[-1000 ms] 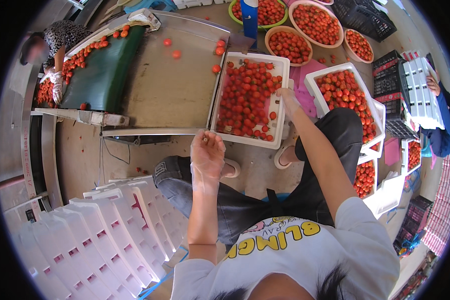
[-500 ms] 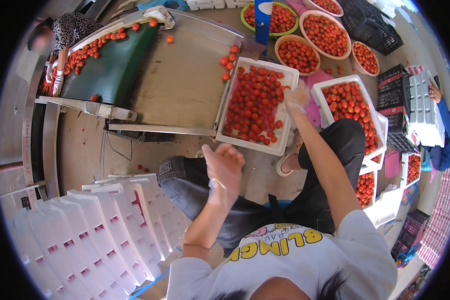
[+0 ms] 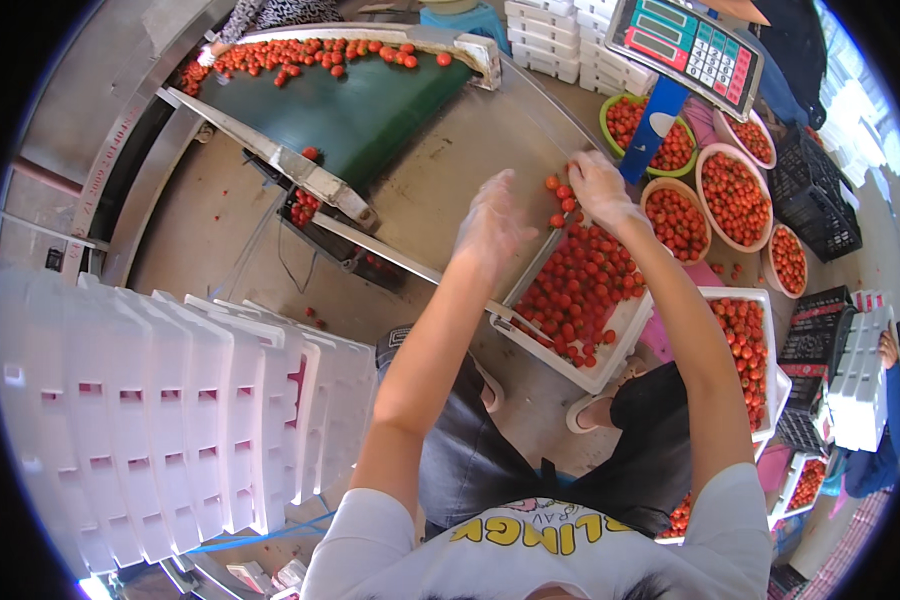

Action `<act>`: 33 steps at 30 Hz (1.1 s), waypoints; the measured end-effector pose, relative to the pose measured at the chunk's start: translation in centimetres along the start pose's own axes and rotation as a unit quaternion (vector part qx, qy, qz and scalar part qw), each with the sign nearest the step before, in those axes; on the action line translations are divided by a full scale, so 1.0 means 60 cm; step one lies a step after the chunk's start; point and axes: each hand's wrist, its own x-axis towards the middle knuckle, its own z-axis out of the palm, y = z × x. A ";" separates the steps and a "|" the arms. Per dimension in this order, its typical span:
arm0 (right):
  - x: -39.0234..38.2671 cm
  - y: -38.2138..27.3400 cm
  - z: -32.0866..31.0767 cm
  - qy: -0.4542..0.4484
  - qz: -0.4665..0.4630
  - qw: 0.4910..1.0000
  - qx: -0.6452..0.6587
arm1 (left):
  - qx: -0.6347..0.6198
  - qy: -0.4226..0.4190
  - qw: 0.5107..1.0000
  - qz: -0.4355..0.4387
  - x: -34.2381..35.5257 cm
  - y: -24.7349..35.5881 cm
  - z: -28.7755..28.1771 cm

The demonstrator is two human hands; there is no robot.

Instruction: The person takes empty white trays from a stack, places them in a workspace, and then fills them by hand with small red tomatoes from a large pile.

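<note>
My left hand, in a clear glove and motion-blurred, is raised over the bare metal chute, open with fingers loosely curved. My right hand, also gloved, is open with bent fingers at the chute's right end, beside a few loose tomatoes. Whether its fingertips touch them I cannot tell. Below both hands a white crate holds many red cherry tomatoes. Left of the chute a green belt carries tomatoes along its far edge.
A scale on a blue post stands ahead, among basins of tomatoes. Black crates and another white crate are at right. Stacked white crates fill the lower left. A co-worker's arm reaches the belt; another person is at right.
Both my hands have moved forward and up to the chute, the right leaving the crate's side. The view has shifted, bringing the scale into sight.
</note>
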 end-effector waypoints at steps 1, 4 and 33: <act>0.012 0.004 0.012 0.005 -0.003 1.000 -0.011 | -0.025 -0.007 1.000 -0.010 0.018 -0.017 -0.019; 0.042 0.021 0.020 -0.076 -0.025 0.995 -0.062 | -0.040 0.026 0.996 -0.079 0.038 -0.020 0.001; -0.042 -0.065 0.072 -0.058 0.077 0.992 0.077 | -0.001 0.072 0.997 0.030 0.061 -0.082 0.070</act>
